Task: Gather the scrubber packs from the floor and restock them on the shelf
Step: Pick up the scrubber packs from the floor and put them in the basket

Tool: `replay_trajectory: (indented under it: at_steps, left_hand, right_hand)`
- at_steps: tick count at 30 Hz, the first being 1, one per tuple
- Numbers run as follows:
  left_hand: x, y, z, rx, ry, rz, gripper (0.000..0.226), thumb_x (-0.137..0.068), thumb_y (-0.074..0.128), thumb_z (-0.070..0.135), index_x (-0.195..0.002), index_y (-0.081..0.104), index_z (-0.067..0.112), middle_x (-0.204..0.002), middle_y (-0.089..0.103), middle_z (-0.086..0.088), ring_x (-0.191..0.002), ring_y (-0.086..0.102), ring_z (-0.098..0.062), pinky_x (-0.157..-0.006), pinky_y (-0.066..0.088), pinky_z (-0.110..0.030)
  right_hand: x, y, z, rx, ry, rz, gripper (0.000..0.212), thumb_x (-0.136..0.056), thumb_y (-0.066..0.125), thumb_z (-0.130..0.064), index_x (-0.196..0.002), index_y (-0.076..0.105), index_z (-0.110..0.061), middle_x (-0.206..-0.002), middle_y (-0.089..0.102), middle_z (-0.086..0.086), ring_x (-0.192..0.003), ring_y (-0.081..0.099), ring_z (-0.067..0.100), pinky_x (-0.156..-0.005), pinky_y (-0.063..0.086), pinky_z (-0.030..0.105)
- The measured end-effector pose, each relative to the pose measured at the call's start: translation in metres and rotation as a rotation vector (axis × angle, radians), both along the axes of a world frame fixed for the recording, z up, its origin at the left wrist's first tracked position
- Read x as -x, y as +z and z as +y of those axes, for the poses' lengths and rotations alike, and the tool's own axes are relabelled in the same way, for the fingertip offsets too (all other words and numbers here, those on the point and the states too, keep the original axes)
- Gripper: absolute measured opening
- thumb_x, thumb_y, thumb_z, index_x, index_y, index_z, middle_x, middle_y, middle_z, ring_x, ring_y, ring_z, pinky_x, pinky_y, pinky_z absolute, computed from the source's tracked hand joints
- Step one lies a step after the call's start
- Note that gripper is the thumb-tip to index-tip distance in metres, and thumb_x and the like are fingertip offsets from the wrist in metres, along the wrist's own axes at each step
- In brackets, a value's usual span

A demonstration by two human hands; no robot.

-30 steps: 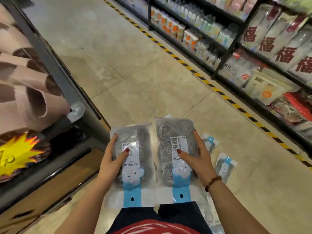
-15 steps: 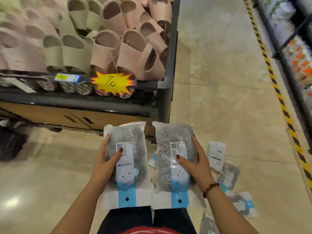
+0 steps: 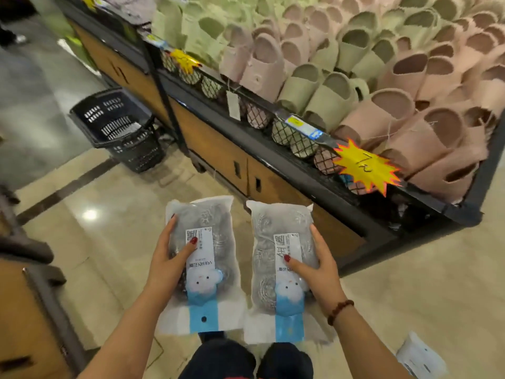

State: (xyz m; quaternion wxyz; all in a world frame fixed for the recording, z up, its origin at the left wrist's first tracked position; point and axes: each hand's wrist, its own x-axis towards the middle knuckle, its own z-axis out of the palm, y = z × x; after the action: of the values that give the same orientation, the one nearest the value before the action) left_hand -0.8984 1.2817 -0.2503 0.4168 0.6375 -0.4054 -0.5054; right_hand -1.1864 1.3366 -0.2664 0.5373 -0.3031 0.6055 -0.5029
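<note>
Pointing lengthwise away from the body, side by side, the left scrubber pack is gripped by the left hand and the right scrubber pack by the right hand, while a loose pack is left on the floor, nearer the right hand.

Both forearms extend forward from the lower frame edge, angled slightly inward. The left hand grips the left scrubber pack by its outer edge, thumb laid across the front. The right hand grips the right scrubber pack likewise, thumb on the front.
</note>
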Motion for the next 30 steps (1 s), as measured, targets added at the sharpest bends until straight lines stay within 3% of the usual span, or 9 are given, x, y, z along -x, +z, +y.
replay_trajectory:
  at_steps: [4, 10, 13, 15, 19, 25, 30]
  left_hand:
    - [-0.071, 0.0, -0.03, 0.022, 0.066, 0.015, 0.059, -0.086, 0.071, 0.03, -0.131, 0.045, 0.058, -0.147, 0.046, 0.008, -0.127, 0.053, -0.02, -0.101, 0.049, -0.049]
    - [-0.164, 0.01, -0.073, 0.065, 0.25, 0.056, 0.062, -0.091, 0.066, 0.02, -0.14, 0.04, 0.047, -0.138, 0.048, 0.008, -0.118, 0.058, -0.017, -0.09, 0.054, -0.037]
    - [-0.206, 0.01, -0.094, 0.041, 0.335, 0.07, 0.061, -0.089, 0.069, 0.025, -0.133, 0.042, 0.058, -0.141, 0.049, 0.006, -0.119, 0.058, -0.019, -0.094, 0.054, -0.044]
    - [-0.227, 0.008, -0.107, 0.036, 0.367, 0.064, 0.059, -0.088, 0.07, 0.029, -0.126, 0.043, 0.066, -0.143, 0.049, 0.005, -0.122, 0.056, -0.021, -0.097, 0.051, -0.049]
    - [-0.258, 0.005, -0.138, 0.056, 0.433, 0.079, 0.056, -0.09, 0.068, 0.027, -0.124, 0.043, 0.064, -0.143, 0.049, 0.004, -0.12, 0.058, -0.018, -0.097, 0.052, -0.046]
    - [-0.311, -0.003, -0.212, 0.067, 0.583, 0.072, 0.059, -0.089, 0.069, 0.025, -0.13, 0.042, 0.058, -0.143, 0.049, 0.004, -0.124, 0.055, -0.018, -0.101, 0.049, -0.044]
    - [-0.35, 0.0, -0.283, 0.07, 0.68, 0.035, 0.063, -0.09, 0.068, 0.024, -0.139, 0.038, 0.051, -0.144, 0.047, 0.005, -0.126, 0.053, -0.017, -0.1, 0.049, -0.043]
  right_hand:
    - [-0.065, 0.005, -0.063, 0.032, 0.12, 0.019, 0.089, -0.073, 0.081, -0.007, -0.144, 0.037, -0.037, -0.142, 0.05, -0.008, -0.123, 0.056, 0.012, -0.095, 0.054, 0.041]
    - [-0.165, 0.011, -0.151, 0.057, 0.275, 0.032, 0.088, -0.073, 0.08, -0.009, -0.145, 0.037, -0.036, -0.14, 0.052, -0.005, -0.122, 0.057, 0.015, -0.094, 0.054, 0.046]
    - [-0.208, 0.014, -0.191, 0.07, 0.357, 0.055, 0.087, -0.072, 0.083, -0.015, -0.143, 0.039, -0.039, -0.14, 0.053, -0.008, -0.123, 0.056, 0.014, -0.095, 0.053, 0.048]
    - [-0.235, 0.017, -0.217, 0.074, 0.383, 0.028, 0.081, -0.074, 0.08, -0.008, -0.138, 0.042, -0.04, -0.135, 0.055, -0.009, -0.119, 0.059, 0.013, -0.092, 0.055, 0.044]
    - [-0.277, 0.014, -0.274, 0.067, 0.458, 0.041, 0.087, -0.074, 0.081, -0.014, -0.144, 0.037, -0.039, -0.142, 0.05, -0.008, -0.123, 0.056, 0.016, -0.091, 0.056, 0.044]
    - [-0.336, 0.002, -0.382, 0.064, 0.552, 0.044, 0.085, -0.076, 0.079, -0.014, -0.146, 0.035, -0.037, -0.143, 0.047, -0.009, -0.12, 0.056, 0.011, -0.075, 0.058, 0.023]
    - [-0.378, 0.001, -0.48, 0.073, 0.613, 0.03, 0.086, -0.074, 0.081, -0.014, -0.144, 0.037, -0.038, -0.147, 0.046, -0.007, -0.13, 0.05, 0.017, -0.097, 0.052, 0.048]
